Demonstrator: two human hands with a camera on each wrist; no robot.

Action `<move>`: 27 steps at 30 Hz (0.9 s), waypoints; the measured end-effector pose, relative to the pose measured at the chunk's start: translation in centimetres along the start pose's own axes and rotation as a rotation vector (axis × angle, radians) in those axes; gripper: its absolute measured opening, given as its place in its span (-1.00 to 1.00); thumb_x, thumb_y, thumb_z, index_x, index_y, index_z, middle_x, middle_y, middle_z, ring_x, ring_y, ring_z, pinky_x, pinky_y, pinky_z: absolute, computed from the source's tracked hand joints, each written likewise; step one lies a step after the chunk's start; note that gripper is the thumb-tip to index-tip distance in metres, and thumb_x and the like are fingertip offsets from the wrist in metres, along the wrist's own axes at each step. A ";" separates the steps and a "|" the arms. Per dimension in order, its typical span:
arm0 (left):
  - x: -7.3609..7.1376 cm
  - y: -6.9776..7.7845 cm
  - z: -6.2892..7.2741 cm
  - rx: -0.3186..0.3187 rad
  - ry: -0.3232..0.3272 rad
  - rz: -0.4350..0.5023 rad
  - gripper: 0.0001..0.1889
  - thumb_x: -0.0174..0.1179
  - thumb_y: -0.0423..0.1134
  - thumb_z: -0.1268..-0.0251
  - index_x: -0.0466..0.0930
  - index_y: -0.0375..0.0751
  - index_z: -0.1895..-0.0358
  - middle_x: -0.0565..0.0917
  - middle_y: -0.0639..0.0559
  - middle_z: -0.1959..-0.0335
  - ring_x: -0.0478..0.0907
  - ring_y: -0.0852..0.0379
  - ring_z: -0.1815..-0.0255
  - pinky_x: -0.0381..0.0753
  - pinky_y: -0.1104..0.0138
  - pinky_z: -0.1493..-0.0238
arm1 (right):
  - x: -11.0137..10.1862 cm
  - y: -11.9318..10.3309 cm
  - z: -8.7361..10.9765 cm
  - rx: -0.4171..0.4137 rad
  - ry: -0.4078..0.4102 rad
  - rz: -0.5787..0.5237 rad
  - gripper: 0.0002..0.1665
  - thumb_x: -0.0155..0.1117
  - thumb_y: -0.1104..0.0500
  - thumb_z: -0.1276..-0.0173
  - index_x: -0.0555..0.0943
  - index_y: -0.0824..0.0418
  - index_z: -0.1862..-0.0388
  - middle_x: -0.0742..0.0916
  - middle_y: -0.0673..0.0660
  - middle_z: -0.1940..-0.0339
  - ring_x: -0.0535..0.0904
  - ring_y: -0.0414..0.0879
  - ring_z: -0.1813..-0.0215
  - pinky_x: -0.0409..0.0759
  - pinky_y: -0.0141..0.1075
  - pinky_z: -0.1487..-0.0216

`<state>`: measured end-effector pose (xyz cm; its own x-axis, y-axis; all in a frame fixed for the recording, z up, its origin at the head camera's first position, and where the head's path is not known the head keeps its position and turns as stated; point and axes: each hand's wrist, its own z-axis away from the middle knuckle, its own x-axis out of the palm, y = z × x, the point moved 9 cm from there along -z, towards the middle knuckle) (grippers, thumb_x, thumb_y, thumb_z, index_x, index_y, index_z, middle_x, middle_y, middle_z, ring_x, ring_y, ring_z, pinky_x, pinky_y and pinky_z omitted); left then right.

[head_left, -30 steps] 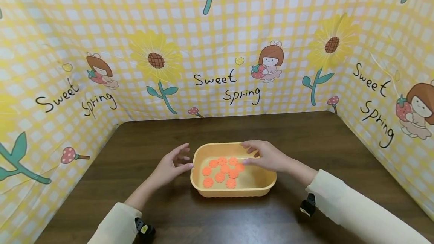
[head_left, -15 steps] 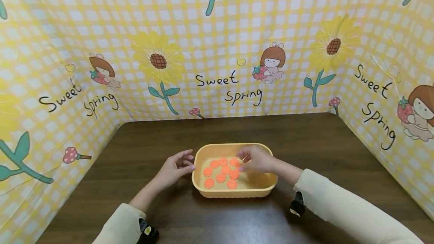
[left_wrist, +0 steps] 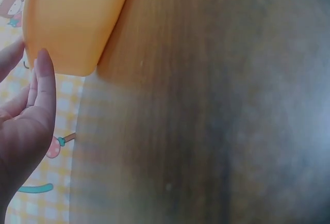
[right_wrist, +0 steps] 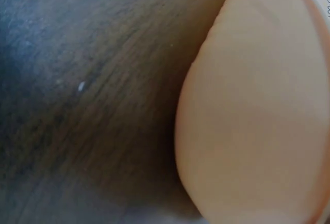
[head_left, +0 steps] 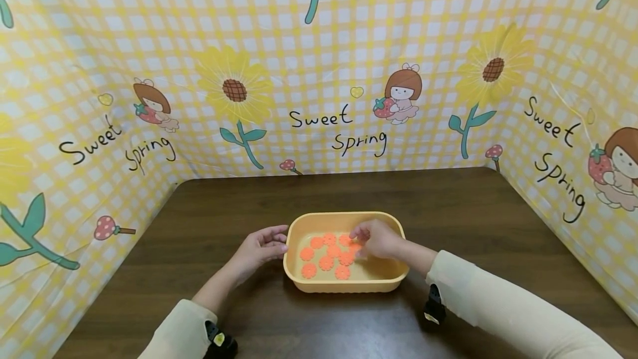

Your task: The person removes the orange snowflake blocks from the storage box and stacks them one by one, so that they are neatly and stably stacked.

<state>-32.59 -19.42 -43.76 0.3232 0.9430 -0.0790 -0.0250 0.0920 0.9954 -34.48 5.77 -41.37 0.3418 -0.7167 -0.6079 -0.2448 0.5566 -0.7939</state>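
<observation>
A yellow-orange plastic basin sits on the dark wooden table, with several orange flower-shaped pieces spread over its floor, mostly left of centre. At the basin's left end is my left hand, its fingertips right at the rim; in the left wrist view, extended fingers lie along the outer wall. My right hand reaches over the right side into the basin. Its thumb and bent fingers are spread around an orange piece at the group's right edge. Only the basin's outside shows in the right wrist view, the hand being hidden.
A yellow checked cloth printed with flowers and "Sweet Spring" hangs behind the table and along both sides. The brown tabletop surrounds the basin. Each sleeve has a black device strapped at the wrist.
My right hand has moved left and down, from over the basin's back rim to the orange pieces. My left hand has drawn slightly closer against the basin's left end.
</observation>
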 end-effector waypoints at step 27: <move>0.2 -0.2 -0.3 -0.006 -0.026 0.064 -0.37 0.23 -0.43 -0.30 0.19 -0.57 -0.36 0.52 -0.22 0.06 0.59 0.11 0.15 0.63 0.28 0.05 | 0.7 0.9 -0.5 0.037 -0.029 0.063 -0.63 0.51 0.54 0.15 0.77 0.24 0.31 0.66 0.00 0.40 0.44 -0.19 0.33 0.48 -0.38 0.27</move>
<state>-32.82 -19.12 -43.99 0.3450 0.9385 -0.0138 -0.0521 0.0338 0.9981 -34.94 5.56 -42.51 0.3528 -0.6676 -0.6556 -0.2331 0.6159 -0.7526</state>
